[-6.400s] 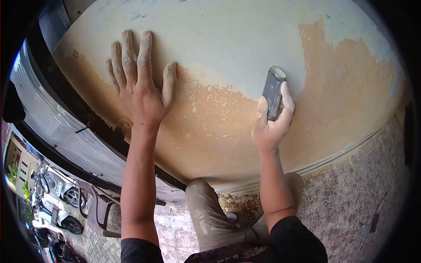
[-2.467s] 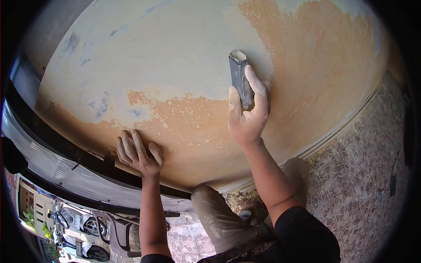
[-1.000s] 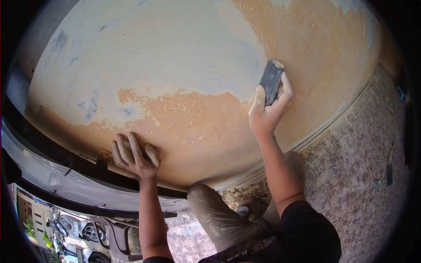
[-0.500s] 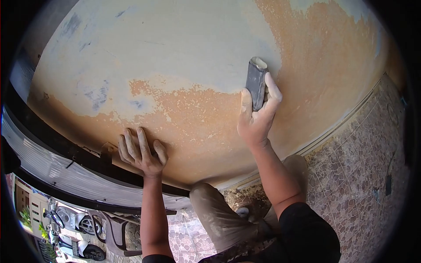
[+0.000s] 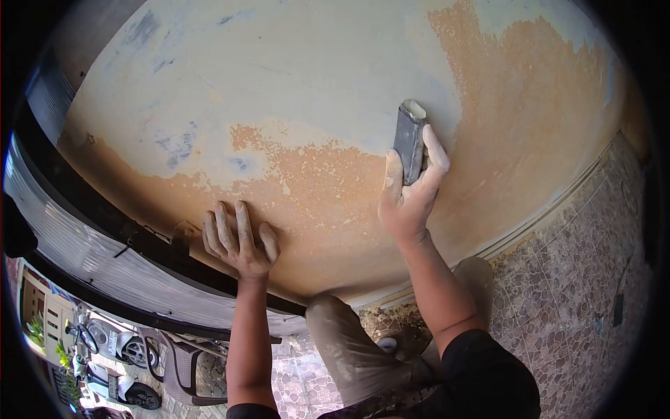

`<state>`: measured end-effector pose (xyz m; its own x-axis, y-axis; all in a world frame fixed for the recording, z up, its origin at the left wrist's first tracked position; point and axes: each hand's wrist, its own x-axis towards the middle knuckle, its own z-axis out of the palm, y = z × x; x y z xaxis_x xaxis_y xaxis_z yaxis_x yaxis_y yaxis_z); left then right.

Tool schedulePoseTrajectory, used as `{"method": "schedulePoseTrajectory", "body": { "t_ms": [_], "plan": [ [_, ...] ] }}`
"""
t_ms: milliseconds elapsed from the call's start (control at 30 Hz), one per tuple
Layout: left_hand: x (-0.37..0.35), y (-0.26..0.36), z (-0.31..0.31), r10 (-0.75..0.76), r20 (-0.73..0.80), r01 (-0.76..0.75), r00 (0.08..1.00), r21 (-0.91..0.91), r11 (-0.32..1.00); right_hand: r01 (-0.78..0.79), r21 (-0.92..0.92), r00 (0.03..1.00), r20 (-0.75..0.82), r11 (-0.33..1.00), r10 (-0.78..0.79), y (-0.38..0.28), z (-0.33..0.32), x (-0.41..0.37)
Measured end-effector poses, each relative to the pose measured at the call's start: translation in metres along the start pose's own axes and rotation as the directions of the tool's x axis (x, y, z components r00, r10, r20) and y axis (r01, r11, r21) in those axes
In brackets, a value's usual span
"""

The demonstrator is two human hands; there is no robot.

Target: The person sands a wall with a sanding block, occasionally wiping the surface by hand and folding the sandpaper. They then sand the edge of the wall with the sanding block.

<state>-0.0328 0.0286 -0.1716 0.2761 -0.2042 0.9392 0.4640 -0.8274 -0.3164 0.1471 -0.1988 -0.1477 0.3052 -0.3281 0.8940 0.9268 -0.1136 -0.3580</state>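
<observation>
My right hand (image 5: pixel 413 199) grips a sanding block (image 5: pixel 410 143), a dark grey block with a pale end, between thumb and fingers. The block rests against a large curved panel (image 5: pixel 307 77), near the border between its pale grey coat and a worn orange-tan area. Lower on the left, my left hand (image 5: pixel 241 241) lies with fingers spread on the orange-tan part of that panel, holding nothing. Pale dust coats the fingers of both hands.
A dark trim strip (image 5: pixel 157 255) and a ribbed translucent sheet (image 5: pixel 91 241) run along the panel's left side. My knee (image 5: pixel 331 314) is close below its edge. Stone-patterned tiles (image 5: pixel 558 279) cover the ground at right. A woven chair (image 5: pixel 185 366) and parked motorcycles (image 5: pixel 115 377) stand lower left.
The view has shifted, so the panel sits further right in it. Against the panel's patches, the sanding block in my right hand has moved slightly left and down. My left hand stays spread on the panel.
</observation>
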Motion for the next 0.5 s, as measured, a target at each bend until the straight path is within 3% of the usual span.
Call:
{"method": "schedulePoseTrajectory", "body": {
  "t_ms": [100,133,200,267,300,433,500],
  "plan": [
    [0.003,0.000,-0.004,0.014,0.002,-0.014,1.000,-0.013,1.000,-0.079,-0.097,0.989,0.119,0.992,0.090,-0.003,-0.005,-0.020],
    [0.004,0.001,-0.003,0.025,0.011,-0.024,1.000,-0.021,0.999,-0.031,-0.025,0.999,0.017,0.999,0.031,0.008,-0.002,-0.049],
    [0.005,0.001,-0.004,0.022,0.013,-0.021,1.000,-0.016,1.000,0.090,-0.067,0.987,0.140,0.994,-0.080,0.023,-0.023,-0.132],
    [0.002,0.003,-0.005,0.013,0.017,-0.013,1.000,-0.018,1.000,0.078,-0.004,0.952,0.297,0.997,-0.073,0.035,-0.045,-0.196],
    [-0.001,0.001,-0.006,0.016,0.018,-0.016,1.000,-0.020,1.000,0.082,-0.005,0.952,0.296,0.997,-0.077,0.032,-0.042,-0.188],
    [0.006,0.002,-0.004,0.029,0.017,-0.029,0.999,-0.021,0.999,-0.063,0.019,0.997,0.045,0.998,0.062,0.004,0.002,-0.063],
    [0.004,0.002,-0.004,0.030,0.027,-0.029,0.999,-0.024,0.999,-0.006,0.019,1.000,0.008,1.000,0.006,-0.016,0.014,0.002]
  ]
}}
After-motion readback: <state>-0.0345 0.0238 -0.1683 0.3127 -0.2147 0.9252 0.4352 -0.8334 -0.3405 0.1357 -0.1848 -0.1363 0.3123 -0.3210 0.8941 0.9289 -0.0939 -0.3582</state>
